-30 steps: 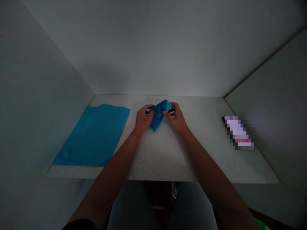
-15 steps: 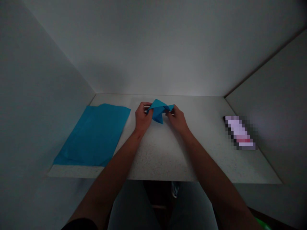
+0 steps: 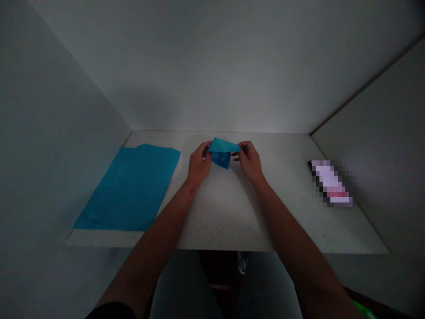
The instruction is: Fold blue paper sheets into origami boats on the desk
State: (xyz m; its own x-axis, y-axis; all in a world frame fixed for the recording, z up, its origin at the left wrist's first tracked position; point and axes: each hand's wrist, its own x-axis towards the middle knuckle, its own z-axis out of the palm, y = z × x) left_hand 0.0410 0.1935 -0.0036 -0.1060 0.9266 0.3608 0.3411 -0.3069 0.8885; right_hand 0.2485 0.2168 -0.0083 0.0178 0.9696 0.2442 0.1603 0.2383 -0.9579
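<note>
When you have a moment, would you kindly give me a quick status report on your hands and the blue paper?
Left hand, right hand gripping folded blue paper at its sides, above white counter. Flat blue sheet left, pixelated item right, both apart from hands.

a sheet of blue paper [image 3: 128, 188] lies flat on the speckled white counter [image 3: 226, 212]; a pixelated object [image 3: 330, 184] sits far right.

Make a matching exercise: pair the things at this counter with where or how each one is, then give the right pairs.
Things:
1. Left hand
2. Folded blue paper
3. Large blue sheet
4. Pixelated object

Places or states:
A. Lying at the right of the white counter
B. Pinched by the right hand
C. Lying flat at the counter's left
D. Holding the paper's left side

Pairs: 1-D, 2-B, 3-C, 4-A
</note>
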